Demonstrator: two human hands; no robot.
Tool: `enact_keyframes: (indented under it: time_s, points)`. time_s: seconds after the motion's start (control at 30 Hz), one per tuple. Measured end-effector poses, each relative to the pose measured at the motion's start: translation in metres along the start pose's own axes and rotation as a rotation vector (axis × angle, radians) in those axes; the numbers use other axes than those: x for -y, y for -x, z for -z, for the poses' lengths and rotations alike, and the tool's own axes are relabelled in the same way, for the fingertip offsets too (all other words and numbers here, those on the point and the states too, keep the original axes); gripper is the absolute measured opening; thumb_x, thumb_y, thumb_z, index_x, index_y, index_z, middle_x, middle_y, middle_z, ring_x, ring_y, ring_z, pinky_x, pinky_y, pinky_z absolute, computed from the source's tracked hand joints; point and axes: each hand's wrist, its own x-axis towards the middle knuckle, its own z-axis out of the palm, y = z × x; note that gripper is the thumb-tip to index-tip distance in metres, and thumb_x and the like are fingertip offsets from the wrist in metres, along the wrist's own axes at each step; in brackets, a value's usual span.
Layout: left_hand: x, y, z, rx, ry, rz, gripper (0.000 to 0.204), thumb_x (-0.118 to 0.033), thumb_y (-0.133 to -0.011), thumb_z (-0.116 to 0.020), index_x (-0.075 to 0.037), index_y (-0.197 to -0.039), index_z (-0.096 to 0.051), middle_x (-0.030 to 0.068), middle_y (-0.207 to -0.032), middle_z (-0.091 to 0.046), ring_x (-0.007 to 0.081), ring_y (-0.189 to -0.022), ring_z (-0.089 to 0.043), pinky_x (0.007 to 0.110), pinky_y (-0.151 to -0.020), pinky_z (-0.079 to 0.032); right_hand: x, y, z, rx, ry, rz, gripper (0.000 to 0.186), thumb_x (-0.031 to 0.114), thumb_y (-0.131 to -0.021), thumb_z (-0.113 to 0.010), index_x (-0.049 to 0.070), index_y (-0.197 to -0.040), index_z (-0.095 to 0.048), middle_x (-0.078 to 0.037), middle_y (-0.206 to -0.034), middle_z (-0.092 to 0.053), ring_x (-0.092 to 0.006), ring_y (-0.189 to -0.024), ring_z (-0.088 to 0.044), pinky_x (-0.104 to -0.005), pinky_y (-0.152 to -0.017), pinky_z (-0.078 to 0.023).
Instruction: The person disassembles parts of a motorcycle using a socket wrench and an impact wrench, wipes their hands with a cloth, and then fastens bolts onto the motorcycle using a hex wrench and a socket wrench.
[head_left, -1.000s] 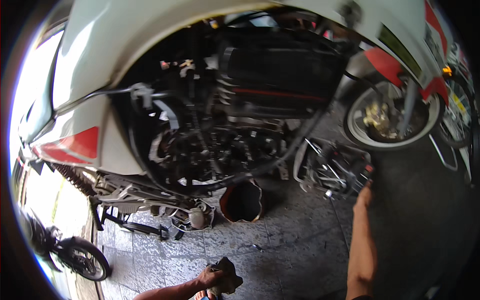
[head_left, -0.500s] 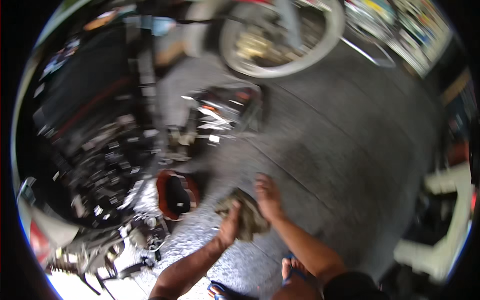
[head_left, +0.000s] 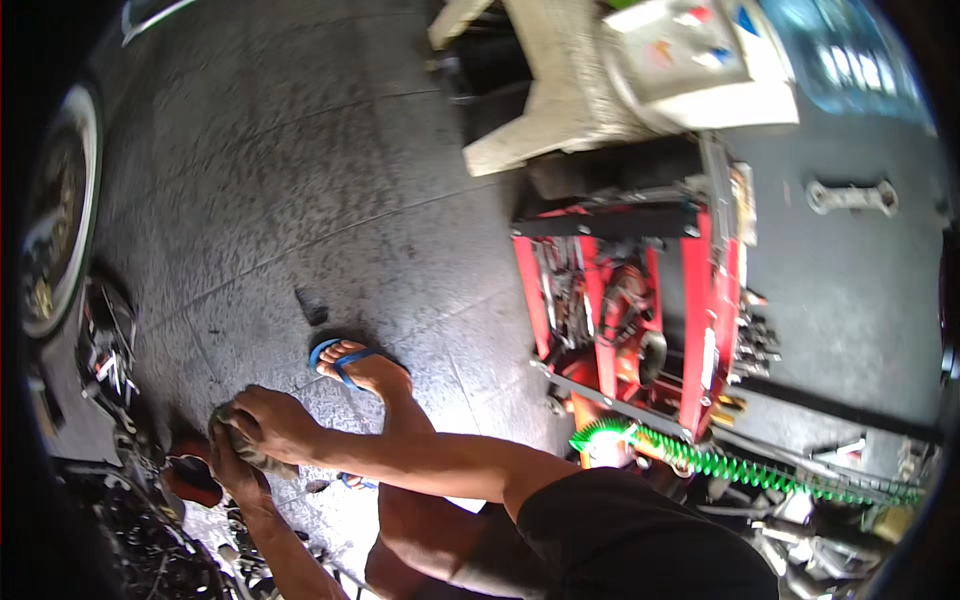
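Observation:
A crumpled brownish rag (head_left: 268, 461) is bunched between my two hands, low on the left of the view. My right hand (head_left: 283, 424) closes over it from above, fingers curled. From below and to the left, my left hand (head_left: 236, 474) grips the same cloth; part of its fingers is hidden by the rag and the right hand. Just left of both hands stands a reddish-orange round container (head_left: 190, 478) with a dark inside.
A red tool cart (head_left: 698, 330) holding tools stands to the right, with a green coiled hose (head_left: 740, 476) below it. Beyond are a pale plastic stool (head_left: 555, 95) and a wrench (head_left: 852, 198). A wheel (head_left: 88, 220) and a tray of parts (head_left: 105, 335) lie left.
My view has swung to the right, bringing in the cart and stool. My right hand, earlier stretched out beside the rag, is now closed over it against my left.

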Motion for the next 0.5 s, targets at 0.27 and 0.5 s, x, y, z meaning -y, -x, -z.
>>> enact_keyframes:
  time_s: [0.27,0.5]
  points:
    - [-0.06,0.14,-0.095,0.38,0.191,0.167,0.064,-0.052,-0.097,-0.037,-0.009,-0.144,-0.036,0.0098,-0.145,-0.04,0.0275,-0.133,-0.038,0.039,-0.112,-0.026,0.143,0.096,0.11,-0.427,-0.419,-0.364,0.024,0.025,-0.094,-0.056,0.002,-0.101,-0.061,-0.019,-0.088,-0.065,-0.0325,-0.083,-0.062,-0.0378,-0.075,-0.048]
    - [-0.106,0.231,-0.165,0.656,-0.42,-0.121,0.05,-0.039,-0.098,-0.038,0.001,-0.123,-0.055,0.0141,-0.12,-0.059,0.0247,-0.11,-0.056,0.037,-0.097,-0.042,0.217,0.178,0.129,-0.535,-0.469,-0.366,0.028,0.025,-0.093,-0.053,0.002,-0.105,-0.063,-0.02,-0.092,-0.066,-0.0339,-0.088,-0.064,-0.0414,-0.079,-0.048]
